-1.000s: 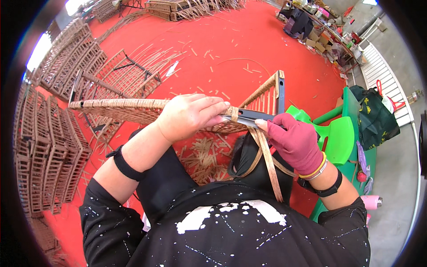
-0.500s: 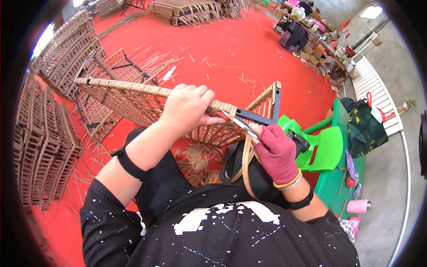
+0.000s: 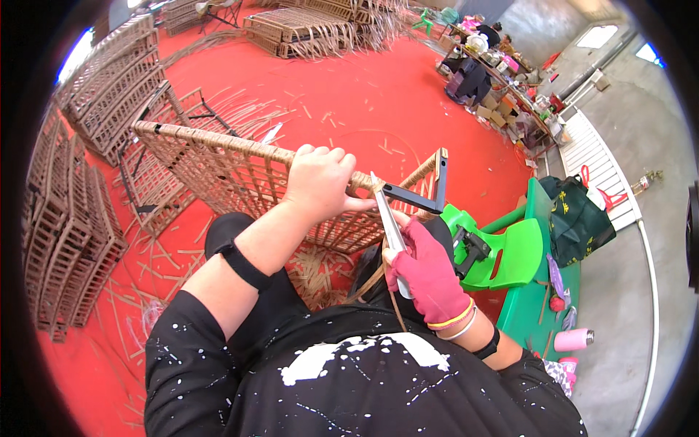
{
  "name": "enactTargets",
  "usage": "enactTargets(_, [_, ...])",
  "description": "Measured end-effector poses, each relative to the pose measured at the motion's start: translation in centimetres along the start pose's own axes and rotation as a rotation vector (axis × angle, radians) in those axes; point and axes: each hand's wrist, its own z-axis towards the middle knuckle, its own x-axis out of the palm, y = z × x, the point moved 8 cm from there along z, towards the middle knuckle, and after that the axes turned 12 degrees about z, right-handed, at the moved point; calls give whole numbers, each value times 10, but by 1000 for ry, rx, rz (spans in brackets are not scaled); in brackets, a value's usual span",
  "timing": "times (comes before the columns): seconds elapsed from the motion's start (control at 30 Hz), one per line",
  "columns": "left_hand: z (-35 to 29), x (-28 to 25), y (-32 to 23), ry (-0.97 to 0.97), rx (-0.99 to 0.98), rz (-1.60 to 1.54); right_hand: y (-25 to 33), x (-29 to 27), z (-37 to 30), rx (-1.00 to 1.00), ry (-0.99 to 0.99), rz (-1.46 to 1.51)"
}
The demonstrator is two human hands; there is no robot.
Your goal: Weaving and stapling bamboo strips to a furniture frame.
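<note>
A woven rattan-like panel on a dark metal frame leans across in front of my knees. Its top rail is wrapped in tan strip, leaving a bare black metal corner at the right end. My left hand is closed over the wrapped rail near that end. In a fingerless dark-pink glove, my right hand grips a long, tapered silver metal tool, whose exact kind I cannot make out. The tool's tip touches the end of the wrapping. A loose tan strip hangs below my right hand.
Stacked woven panels stand at the left, with more at the back. Cut strips litter the red floor. At right are a green chair holding a black device, a dark green bag and a pink bottle.
The tool has swung more upright, and my right hand has moved lower and slightly left. The loose strip hangs lower. My left hand keeps its hold on the rail.
</note>
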Motion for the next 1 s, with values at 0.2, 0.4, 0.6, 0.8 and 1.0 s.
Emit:
enactTargets(0.2, [-4,-6,2,-31,-22,-22,19,18,-9,116,64,170])
enactTargets(0.4, [-7,-6,4,-43,-39,-32,30,6,-32,10,200,-97])
enactTargets(0.6, [-2,-8,0,-102,-16,-56,46,2,-36,-822,41,-711])
enactTargets(0.8, [-11,-15,-5,-45,-7,-29,94,-21,6,-739,-55,-132])
enactTargets(1.0, [-12,-18,-6,-38,-24,-19,132,-30,41,-450,-107,-211])
